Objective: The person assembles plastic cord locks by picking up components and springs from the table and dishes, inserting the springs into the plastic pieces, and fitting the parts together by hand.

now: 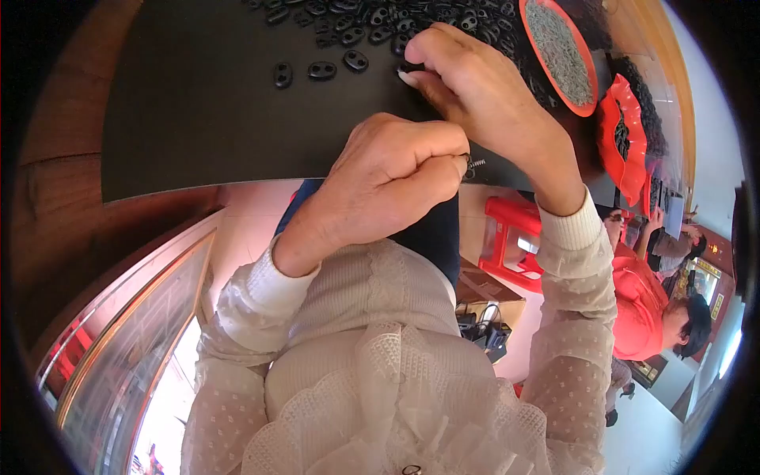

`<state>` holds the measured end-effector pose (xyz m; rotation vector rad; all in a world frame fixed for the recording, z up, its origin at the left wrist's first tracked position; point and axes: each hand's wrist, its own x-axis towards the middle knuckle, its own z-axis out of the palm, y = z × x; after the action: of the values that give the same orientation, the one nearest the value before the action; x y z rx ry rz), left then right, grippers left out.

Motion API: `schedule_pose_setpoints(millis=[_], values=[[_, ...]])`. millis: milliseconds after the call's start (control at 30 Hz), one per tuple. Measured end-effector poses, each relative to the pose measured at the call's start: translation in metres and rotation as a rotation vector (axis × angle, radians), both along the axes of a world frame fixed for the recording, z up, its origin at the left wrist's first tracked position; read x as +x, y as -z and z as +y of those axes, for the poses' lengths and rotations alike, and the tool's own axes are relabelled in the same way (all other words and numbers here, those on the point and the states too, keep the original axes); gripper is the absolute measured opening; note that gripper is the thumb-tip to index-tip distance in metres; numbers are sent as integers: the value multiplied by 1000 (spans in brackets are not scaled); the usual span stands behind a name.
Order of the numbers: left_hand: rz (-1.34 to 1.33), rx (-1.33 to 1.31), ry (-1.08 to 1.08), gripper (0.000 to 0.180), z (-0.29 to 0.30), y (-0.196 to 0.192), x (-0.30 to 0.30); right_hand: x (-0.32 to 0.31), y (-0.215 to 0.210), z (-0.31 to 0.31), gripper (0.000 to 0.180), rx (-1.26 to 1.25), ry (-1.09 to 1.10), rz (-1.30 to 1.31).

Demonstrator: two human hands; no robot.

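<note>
Silver coiled metal spring [477, 163] pinched by curled left hand [396, 174]; black plastic piece [411, 69] apparently pinched by right hand [483, 87]; part-gathering suggested, steady grip required.

Just right of centre in the upper half of the frame, a small silvery coil spring [477, 164] pokes out rightward from my closed left hand [392, 170], beside a dark bit too small to make out. Higher up, my right hand [487, 95] pinches a black piece [410, 68], mostly hidden by my fingers.
</note>
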<state>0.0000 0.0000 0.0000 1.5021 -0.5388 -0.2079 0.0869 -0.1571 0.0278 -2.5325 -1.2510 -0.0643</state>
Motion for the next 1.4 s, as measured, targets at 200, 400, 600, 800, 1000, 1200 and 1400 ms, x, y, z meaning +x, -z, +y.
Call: schedule_pose_setpoints(millis=[200,400,600,800,1000,1200,1400], values=[[25,-33,-16,13,-1,3,2,14,6,2,17,57,-64,0],[16,-66,-83,10,-6,-2,1,13,-9,7,22,-135,19,170],[9,-129,-81,7,-5,3,1,1,-5,-14,20,80,-39,-71],[57,-131,-63,9,-1,-6,0,-40,-27,-52,26,477,191,748],[258,-107,-43,13,1,-18,-1,-52,-38,-51,28,525,205,948],[257,-37,-25,13,1,-22,0,-54,-34,-50,28,532,178,937],[239,-68,-58,14,-3,-18,-3,-54,-27,-49,30,535,128,894]])
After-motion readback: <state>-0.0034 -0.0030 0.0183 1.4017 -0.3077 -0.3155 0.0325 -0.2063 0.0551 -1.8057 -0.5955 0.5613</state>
